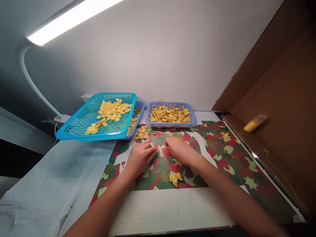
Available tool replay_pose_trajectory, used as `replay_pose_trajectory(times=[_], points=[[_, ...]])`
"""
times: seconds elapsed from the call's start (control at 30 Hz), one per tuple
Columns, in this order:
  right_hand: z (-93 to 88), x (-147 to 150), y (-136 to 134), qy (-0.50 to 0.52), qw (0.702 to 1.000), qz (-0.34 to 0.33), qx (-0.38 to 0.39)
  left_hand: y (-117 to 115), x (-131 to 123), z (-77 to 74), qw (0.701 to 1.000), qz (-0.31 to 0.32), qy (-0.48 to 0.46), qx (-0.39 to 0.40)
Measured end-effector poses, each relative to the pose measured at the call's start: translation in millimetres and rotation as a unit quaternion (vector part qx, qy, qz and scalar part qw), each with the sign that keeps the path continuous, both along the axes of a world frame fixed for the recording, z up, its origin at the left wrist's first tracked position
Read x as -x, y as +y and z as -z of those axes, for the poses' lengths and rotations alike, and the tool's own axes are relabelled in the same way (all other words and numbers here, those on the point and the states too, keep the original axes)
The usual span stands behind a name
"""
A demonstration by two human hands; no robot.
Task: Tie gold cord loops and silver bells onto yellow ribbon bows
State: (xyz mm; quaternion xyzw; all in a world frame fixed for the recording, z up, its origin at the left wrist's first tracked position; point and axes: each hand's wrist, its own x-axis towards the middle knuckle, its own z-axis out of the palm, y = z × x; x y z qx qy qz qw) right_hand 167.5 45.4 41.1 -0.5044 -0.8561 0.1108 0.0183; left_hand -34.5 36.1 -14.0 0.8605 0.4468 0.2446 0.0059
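My right hand (178,149) is closed in a pinch over the camouflage-patterned sheet (158,174). A thin gold string (172,162) runs from its fingertips down to a yellow ribbon flower (175,179), which lies near the sheet's front edge. Just to the left, my left hand (142,154) rests low with thumb and forefinger pressed together. Whatever they hold is too small to make out. Beyond that hand lie several yellow flowers (141,133) and small silver bells (145,138). Thin gold strands (164,133) stretch behind both hands.
A turquoise basket (74,126) of yellow flowers sits tilted on a blue basket (141,108) at left. Another blue basket (170,125) holds many stringed flowers. More flowers (225,136) lie at right, beside a cardboard wall with a yellow-filled tube (254,123). A lamp (71,21) hangs overhead.
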Motion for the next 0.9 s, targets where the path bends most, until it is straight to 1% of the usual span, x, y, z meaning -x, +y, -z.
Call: replay_pose_trajectory(times=[0.07,0.17,0.23,0.37,0.47,0.57,0.63,0.7,0.77,0.8,0.87,0.9], points=[[-3.5,0,-1,0.02,1.0,-0.007,0.004,-3,-4,-2.0,1.0,-0.01,0.007,-0.02],[-9.2,-2,-3,0.05,0.998,-0.023,0.012,-9,-11,-8.1,0.995,-0.03,0.041,-0.084],[-11.1,-6,-3,0.063,0.997,-0.032,0.017,-11,-16,-12.2,0.991,-0.038,0.065,-0.11],[-6.8,-12,-5,0.061,0.998,-0.022,0.008,-14,-22,-16.4,0.99,-0.043,0.064,-0.119],[-1.4,-16,-10,0.049,0.999,-0.006,-0.006,-17,-28,-16.7,0.992,-0.031,0.046,-0.113],[1.5,-23,-20,0.038,0.999,0.023,-0.027,-20,-35,-18.0,0.997,-0.016,0.037,-0.07],[4.4,-29,-28,0.032,0.998,0.045,-0.042,-23,-40,-20.4,1.0,-0.005,0.027,-0.008],[10.4,-34,-36,0.042,0.995,0.057,-0.069,-25,-45,-22.9,0.998,0.006,-0.003,0.068],[19.0,-38,-42,0.086,0.986,0.062,-0.125,-27,-49,-23.9,0.991,0.011,-0.044,0.128],[23.5,-39,-45,0.119,0.977,0.065,-0.161,-28,-50,-23.6,0.988,0.007,-0.06,0.145],[31.1,-39,-48,0.19,0.953,0.075,-0.224,-29,-52,-21.6,0.982,-0.005,-0.086,0.168],[33.6,-37,-49,0.221,0.941,0.081,-0.243,-29,-51,-20.2,0.978,-0.011,-0.104,0.179]])
